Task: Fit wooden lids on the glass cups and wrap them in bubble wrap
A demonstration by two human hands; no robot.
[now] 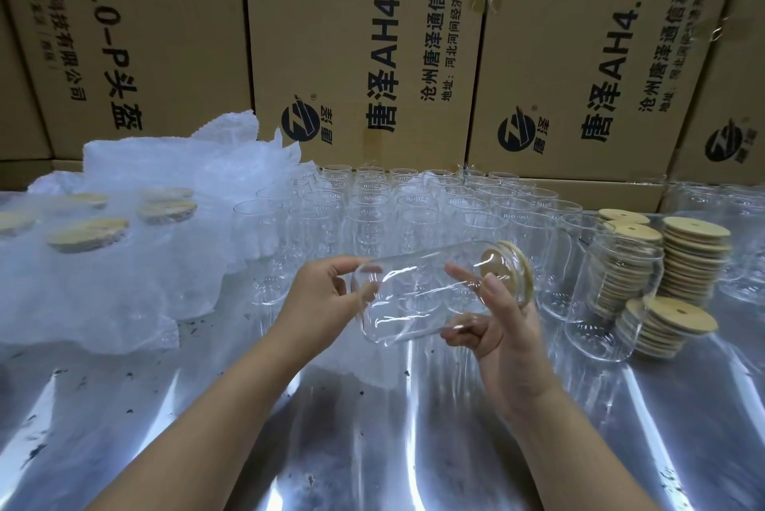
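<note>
Glass cup (418, 295) is held on its side above the shiny table (372, 427), with the wooden lid (511, 266) on its mouth. Left hand (323, 299) curls its fingers round the base; right hand (505, 328) clasps the lidded end. Judged stiff, slick and breakable, so it is best gripped at both ends.

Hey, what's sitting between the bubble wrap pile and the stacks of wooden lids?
Rows of empty glass cups stand between the bubble wrap and the lid stacks, seen in the head view.

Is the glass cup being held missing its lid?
No, a wooden lid covers the mouth of the glass cup, which is tilted sideways.
</note>
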